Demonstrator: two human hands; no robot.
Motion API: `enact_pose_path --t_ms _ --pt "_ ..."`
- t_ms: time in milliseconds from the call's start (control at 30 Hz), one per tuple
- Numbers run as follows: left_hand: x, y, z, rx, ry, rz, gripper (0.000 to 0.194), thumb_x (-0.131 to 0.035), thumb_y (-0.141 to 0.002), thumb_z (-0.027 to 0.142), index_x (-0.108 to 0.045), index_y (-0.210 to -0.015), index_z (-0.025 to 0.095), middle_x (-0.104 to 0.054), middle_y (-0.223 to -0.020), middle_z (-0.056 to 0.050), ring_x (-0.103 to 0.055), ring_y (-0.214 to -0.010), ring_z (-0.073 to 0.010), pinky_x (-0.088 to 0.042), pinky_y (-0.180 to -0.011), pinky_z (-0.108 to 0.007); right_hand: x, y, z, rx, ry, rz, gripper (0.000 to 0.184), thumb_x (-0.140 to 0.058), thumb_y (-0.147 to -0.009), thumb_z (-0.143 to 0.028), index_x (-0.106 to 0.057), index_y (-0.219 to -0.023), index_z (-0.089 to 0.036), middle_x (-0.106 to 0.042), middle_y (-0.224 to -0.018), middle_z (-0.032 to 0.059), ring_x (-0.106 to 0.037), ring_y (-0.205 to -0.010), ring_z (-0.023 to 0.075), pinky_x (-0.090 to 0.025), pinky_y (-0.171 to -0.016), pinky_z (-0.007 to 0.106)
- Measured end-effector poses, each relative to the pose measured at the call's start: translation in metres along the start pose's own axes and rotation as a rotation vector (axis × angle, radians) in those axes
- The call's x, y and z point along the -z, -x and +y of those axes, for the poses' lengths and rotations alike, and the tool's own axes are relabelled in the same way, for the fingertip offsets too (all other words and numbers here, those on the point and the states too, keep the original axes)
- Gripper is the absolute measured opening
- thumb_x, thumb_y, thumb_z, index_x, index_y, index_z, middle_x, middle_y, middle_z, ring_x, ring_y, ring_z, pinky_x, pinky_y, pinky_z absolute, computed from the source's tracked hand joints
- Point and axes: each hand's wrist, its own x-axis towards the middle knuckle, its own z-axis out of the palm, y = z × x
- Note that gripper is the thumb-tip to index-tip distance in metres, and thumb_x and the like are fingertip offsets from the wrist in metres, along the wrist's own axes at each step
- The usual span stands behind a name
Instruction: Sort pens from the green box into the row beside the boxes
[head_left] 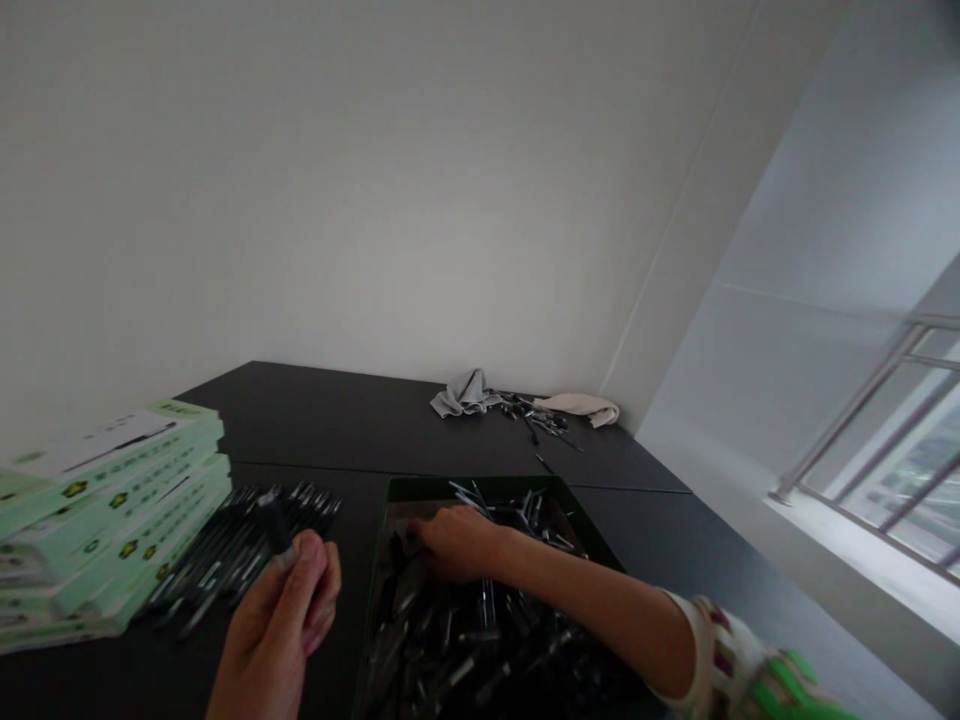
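My left hand [281, 625] is raised near the bottom of the head view, its fingers pinched round a dark pen [274, 527] that stands upright. My right hand [457, 541] reaches into a dark green box [390, 497] filled with several loose black pens, fingers curled down among them; whether it holds one is hidden. A row of black pens [240, 545] lies on the black table [315, 420] just left of the box, behind my left hand.
A stack of light green boxes [97, 510] stands at the left edge. At the far corner lie a grey cloth [465, 392], a beige cloth [581, 405] and scattered pens [536, 415]. White walls enclose the table; a railed window [892, 440] is at right.
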Motion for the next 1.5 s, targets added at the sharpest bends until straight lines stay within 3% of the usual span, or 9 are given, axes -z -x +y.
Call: enact_pose_path --t_ms 100,300,567,767,1000,1133,1367,1500 --pt "0.002 -0.001 -0.001 -0.015 -0.03 0.001 0.041 -0.056 -0.079 0.056 -0.046 -0.058 0.021 -0.038 -0.057 0.005 -0.032 -0.051 -0.0093 -0.035 -0.046 -0.017 -0.003 -0.005 -0.001 -0.016 0.009 -0.005 0.038 -0.052 -0.078 -0.025 -0.055 -0.115 -0.013 -0.069 -0.094 0.017 -0.067 -0.085 0.0302 -0.052 -0.064 0.036" --pt "0.007 -0.003 -0.004 -0.062 -0.007 0.034 0.036 -0.057 -0.08 0.053 -0.048 -0.064 0.022 -0.047 -0.069 0.004 -0.04 -0.062 -0.0109 -0.038 -0.053 -0.018 0.009 0.001 0.004 -0.003 0.017 -0.094 0.026 -0.056 -0.077 -0.028 -0.067 -0.097 -0.016 -0.071 -0.092 0.0146 -0.067 -0.088 0.0284 -0.052 -0.067 0.034" --pt "0.005 -0.005 -0.005 -0.087 -0.014 0.008 0.028 -0.051 -0.085 0.051 -0.058 -0.081 0.024 -0.053 -0.078 0.004 -0.043 -0.066 -0.0107 -0.038 -0.052 -0.017 0.017 0.003 0.01 0.011 0.004 -0.182 0.032 -0.059 -0.075 -0.032 -0.066 -0.105 -0.02 -0.071 -0.098 0.0111 -0.066 -0.089 0.027 -0.051 -0.065 0.032" --pt "0.001 -0.005 0.006 -0.059 0.076 0.029 0.028 -0.052 -0.084 0.051 -0.056 -0.079 0.024 -0.053 -0.071 0.006 -0.04 -0.055 -0.0087 -0.037 -0.046 -0.017 0.016 0.003 0.008 -0.012 0.019 -0.145 0.029 -0.054 -0.076 -0.021 -0.068 -0.101 -0.019 -0.07 -0.098 0.0126 -0.066 -0.089 0.028 -0.049 -0.065 0.033" --pt "0.001 -0.009 0.006 -0.085 0.064 0.1 0.03 -0.057 -0.078 0.054 -0.057 -0.077 0.023 -0.054 -0.068 0.005 -0.042 -0.054 -0.0093 -0.039 -0.045 -0.017 0.025 0.026 0.034 0.055 -0.062 -0.131 0.029 -0.053 -0.071 -0.015 -0.069 -0.095 -0.02 -0.071 -0.088 0.0059 -0.065 -0.083 0.0208 -0.044 -0.062 0.025" --pt "0.004 -0.011 0.002 -0.092 0.041 0.097 0.03 -0.056 -0.079 0.054 -0.056 -0.078 0.024 -0.054 -0.069 0.005 -0.042 -0.055 -0.0096 -0.039 -0.046 -0.018 0.026 0.038 0.037 0.053 -0.109 -0.108 0.028 -0.051 -0.074 -0.013 -0.069 -0.093 -0.019 -0.071 -0.088 0.0045 -0.064 -0.081 0.0185 -0.042 -0.063 0.024" --pt "0.001 -0.009 0.004 -0.096 0.01 0.088 0.032 -0.056 -0.078 0.056 -0.056 -0.077 0.023 -0.053 -0.068 0.005 -0.041 -0.053 -0.0095 -0.037 -0.043 -0.018 0.027 0.039 0.031 -0.001 -0.146 -0.047 0.025 -0.053 -0.084 -0.03 -0.067 -0.097 -0.016 -0.071 -0.087 0.0078 -0.065 -0.078 0.02 -0.042 -0.062 0.025" --pt "0.001 -0.01 0.002 -0.109 -0.031 0.06 0.033 -0.054 -0.079 0.056 -0.056 -0.074 0.023 -0.052 -0.065 0.005 -0.041 -0.052 -0.0093 -0.037 -0.042 -0.017 0.024 0.03 0.032 -0.026 -0.139 -0.011 0.028 -0.051 -0.086 -0.037 -0.065 -0.102 -0.019 -0.071 -0.09 0.0053 -0.066 -0.082 0.0177 -0.044 -0.065 0.022"
